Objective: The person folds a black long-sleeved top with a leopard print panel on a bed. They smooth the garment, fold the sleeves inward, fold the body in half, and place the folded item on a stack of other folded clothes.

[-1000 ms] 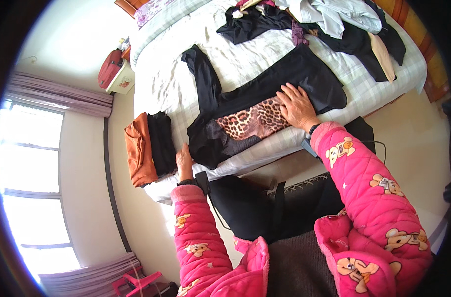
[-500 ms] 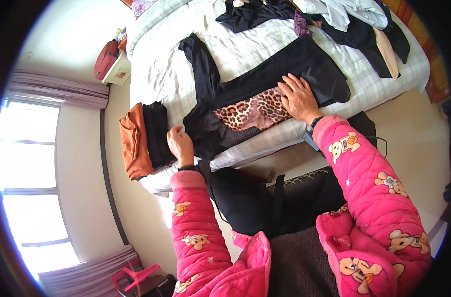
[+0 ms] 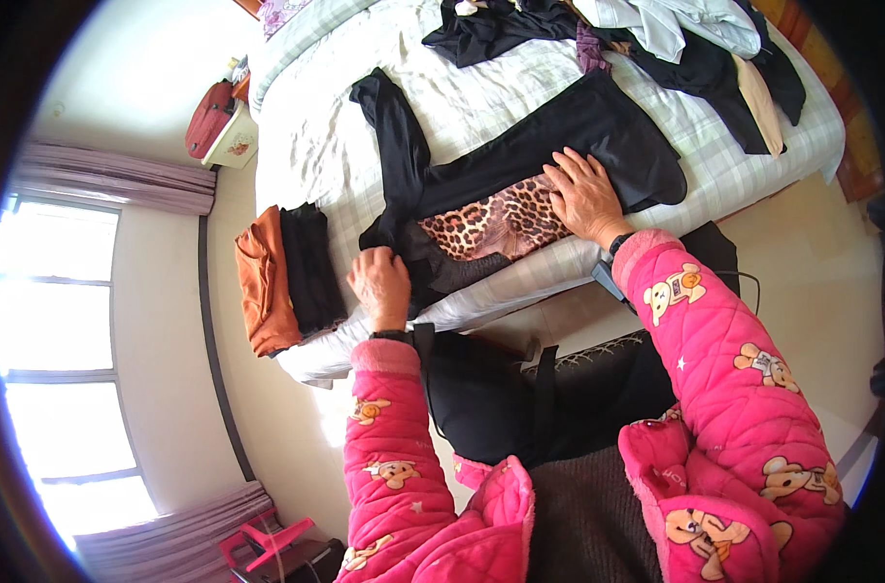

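Note:
A black long-sleeved top (image 3: 520, 131) lies on the bed, partly folded over, with one sleeve stretched toward the far side. Along its near edge a leopard-print panel (image 3: 501, 222) shows, next to dark lace-like fabric. My right hand (image 3: 588, 199) rests flat on the top, fingers out, at the right end of the leopard print. At the garment's left end, my left hand (image 3: 379, 289) has its fingers curled on the edge of the black cloth; the fingertips are partly hidden. Just left of that hand lie a folded black garment (image 3: 311, 267) and a folded orange garment (image 3: 266, 282).
The bed (image 3: 311, 126) has a pale checked sheet. Loose dark clothes (image 3: 501, 31) and a pale grey garment (image 3: 676, 27) lie at its far right. A pink chair (image 3: 268, 544) stands on the floor at lower left. A red bag (image 3: 210, 119) sits beyond the bed's left corner.
My left hand has moved right, from beside the folded black garment onto the left edge of the black top. My right hand stays nearly where it was.

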Motion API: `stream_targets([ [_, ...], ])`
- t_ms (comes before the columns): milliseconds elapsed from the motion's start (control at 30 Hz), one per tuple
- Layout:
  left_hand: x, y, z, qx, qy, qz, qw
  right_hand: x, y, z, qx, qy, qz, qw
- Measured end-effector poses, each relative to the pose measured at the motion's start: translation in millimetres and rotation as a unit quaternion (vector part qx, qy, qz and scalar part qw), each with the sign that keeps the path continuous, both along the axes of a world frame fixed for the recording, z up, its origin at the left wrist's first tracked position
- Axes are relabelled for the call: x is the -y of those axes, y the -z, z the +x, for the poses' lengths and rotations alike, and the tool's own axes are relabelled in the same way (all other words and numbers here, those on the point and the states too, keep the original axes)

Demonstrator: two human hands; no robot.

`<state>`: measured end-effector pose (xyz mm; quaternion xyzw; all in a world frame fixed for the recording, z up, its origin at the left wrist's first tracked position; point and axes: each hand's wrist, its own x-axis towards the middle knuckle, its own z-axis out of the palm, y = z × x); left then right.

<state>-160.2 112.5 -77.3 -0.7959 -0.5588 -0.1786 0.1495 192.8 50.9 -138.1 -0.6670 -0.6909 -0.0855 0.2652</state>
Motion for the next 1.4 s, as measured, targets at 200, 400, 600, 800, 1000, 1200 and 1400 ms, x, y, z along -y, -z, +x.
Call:
stream_targets([
  [200,25,9,-3,0.129,0.06,-0.068,0.987,0,0,0,0.012,0.001,0.014,1.0],
  [400,-14,1,-18,0.072,-0.047,-0.199,0.976,0,-2,-1,0.014,0.003,0.003,1.0],
  [600,-19,5,1,-0.011,-0.095,-0.194,0.976,0,-1,-1,0.008,0.001,0.019,1.0],
  [800,-28,12,-15,0.016,-0.106,-0.108,0.988,-1,1,1,0.003,0.0,0.017,1.0],
  [1000,-90,-11,-59,0.248,-0.084,-0.102,0.96,0,2,1,0.006,-0.003,0.016,1.0],
  [1200,-101,11,-34,0.257,-0.083,-0.049,0.962,1,1,1,0.003,-0.006,0.003,1.0],
  [1400,-111,18,-56,0.101,-0.053,0.023,0.993,0,-1,0,0.002,-0.001,0.013,1.0],
])
